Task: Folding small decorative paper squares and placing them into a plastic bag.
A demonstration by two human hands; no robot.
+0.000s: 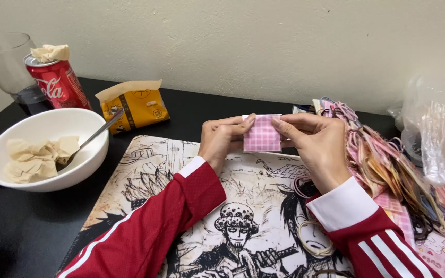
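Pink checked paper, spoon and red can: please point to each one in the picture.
Pink checked paper (262, 136), head view, middle of its face between both hands.
Spoon (96, 134), head view, on its handle above the bowl rim.
Red can (60, 85), head view, on its side wall.

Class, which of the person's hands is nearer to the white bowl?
Left. The left hand is just right of the white bowl; the right hand is farther right, across the pink paper.

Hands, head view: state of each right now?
Left hand: closed on the left edge of the pink checked paper.
Right hand: closed on the same paper's right edge, fingertips pinching it.
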